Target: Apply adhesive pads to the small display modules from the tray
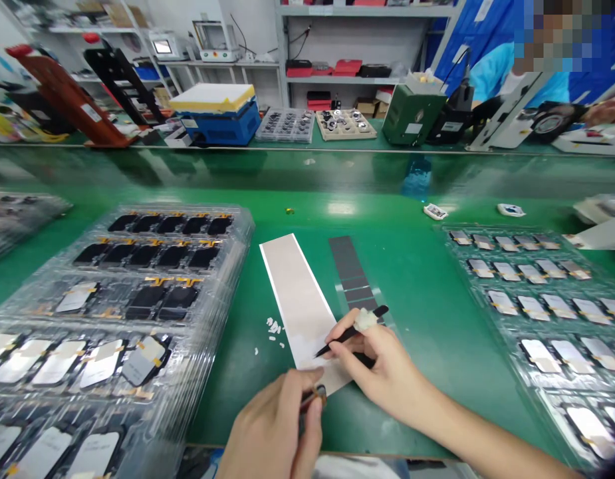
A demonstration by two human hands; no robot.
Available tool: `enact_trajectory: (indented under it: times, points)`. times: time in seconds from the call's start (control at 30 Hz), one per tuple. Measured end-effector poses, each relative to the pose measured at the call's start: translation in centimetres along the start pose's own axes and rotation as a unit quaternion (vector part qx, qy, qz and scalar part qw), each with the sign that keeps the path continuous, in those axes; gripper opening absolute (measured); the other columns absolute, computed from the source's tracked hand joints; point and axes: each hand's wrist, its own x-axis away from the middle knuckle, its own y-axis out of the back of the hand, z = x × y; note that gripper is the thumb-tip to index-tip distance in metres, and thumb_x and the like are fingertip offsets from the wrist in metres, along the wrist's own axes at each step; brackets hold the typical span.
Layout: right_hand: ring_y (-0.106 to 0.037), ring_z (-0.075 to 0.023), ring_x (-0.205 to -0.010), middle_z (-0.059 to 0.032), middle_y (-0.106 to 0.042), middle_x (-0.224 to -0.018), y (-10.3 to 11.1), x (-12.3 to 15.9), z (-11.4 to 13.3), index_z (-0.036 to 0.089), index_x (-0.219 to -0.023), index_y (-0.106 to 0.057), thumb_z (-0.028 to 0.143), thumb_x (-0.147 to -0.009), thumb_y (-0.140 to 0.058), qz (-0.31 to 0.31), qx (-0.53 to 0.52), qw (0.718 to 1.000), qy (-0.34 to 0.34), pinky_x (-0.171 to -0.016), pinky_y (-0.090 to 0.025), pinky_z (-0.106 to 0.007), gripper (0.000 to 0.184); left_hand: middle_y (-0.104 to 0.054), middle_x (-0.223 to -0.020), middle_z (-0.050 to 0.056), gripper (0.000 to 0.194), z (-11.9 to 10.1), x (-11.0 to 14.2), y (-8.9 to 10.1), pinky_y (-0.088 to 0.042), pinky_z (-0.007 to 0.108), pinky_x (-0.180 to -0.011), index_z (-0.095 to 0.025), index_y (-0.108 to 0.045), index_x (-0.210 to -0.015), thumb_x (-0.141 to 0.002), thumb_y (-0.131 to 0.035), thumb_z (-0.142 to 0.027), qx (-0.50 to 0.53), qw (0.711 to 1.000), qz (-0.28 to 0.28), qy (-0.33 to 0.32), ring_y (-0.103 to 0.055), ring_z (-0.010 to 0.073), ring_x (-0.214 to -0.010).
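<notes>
Two hands: left hand (pixel 272 426) at the near edge of the bench (pixel 411 426); right hand (pixel 384 366) farther forward, to its right.
Left grip: thumb and forefinger nearly closed in a pinch, with a small dark part (pixel 320 394) between them; it has an amber edge.
Right grip: fingers closed around black tweezers (pixel 332 347); the gap between the tweezer tips is too small to judge. A whitish wrap (pixel 366 320) sits at the fingers.
Key relation: the small dark part lies just nearer the body than the tweezer tips, almost in line below them. The tips are near the left forefinger, above or on the pale sheet; contact cannot be confirmed.
Axes: tweezers slope from the tips up and away to the right. The part's long axis is mostly covered by the fingers and cannot be fixed.
Nearer hand: left, which has the part in its pinch; the right hand reaches toward the same area through the tweezers.
Work surface: pale sheet (pixel 300 286), long axis running from far left to near right, its near end between the hands.
Adjacent items: dark strip (pixel 348 259) right of the sheet; white scraps (pixel 273 325) at its left edge.
Trays: left tray stack (pixel 237 233) and right tray (pixel 487 319) flank the sheet, both holding flat parts.
</notes>
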Motion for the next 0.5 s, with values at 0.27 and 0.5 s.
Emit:
enact_trajectory:
  times: [0.27,0.5]
  points:
    - [-0.075,-0.0138,-0.078,0.0011,-0.062,-0.085,-0.8,0.3,-0.8,0.024,-0.092,-0.055,0.029,-0.096,-0.058,-0.009,-0.094,0.995,-0.044,-0.073,-0.060,-0.023,0.007,-0.075,-0.116,0.013,0.026,0.8,1.3,-2.7,-0.060,0.028,-0.093,-0.016,-0.058,-0.090,-0.097,-0.035,-0.007,-0.234,0.951,-0.044,-0.199,-0.073,0.0208,-0.109]
    - [-0.074,-0.0148,-0.078,-0.0008,-0.067,-0.086,-0.6,0.3,-0.8,0.023,-0.093,-0.057,0.032,-0.096,-0.060,-0.017,-0.056,0.997,-0.047,-0.074,-0.060,-0.025,0.010,-0.075,-0.115,0.013,0.032,0.6,1.6,-3.3,-0.055,0.031,-0.096,-0.016,-0.060,-0.091,-0.097,-0.030,-0.005,-0.257,0.942,-0.076,-0.202,-0.071,0.0214,-0.111]
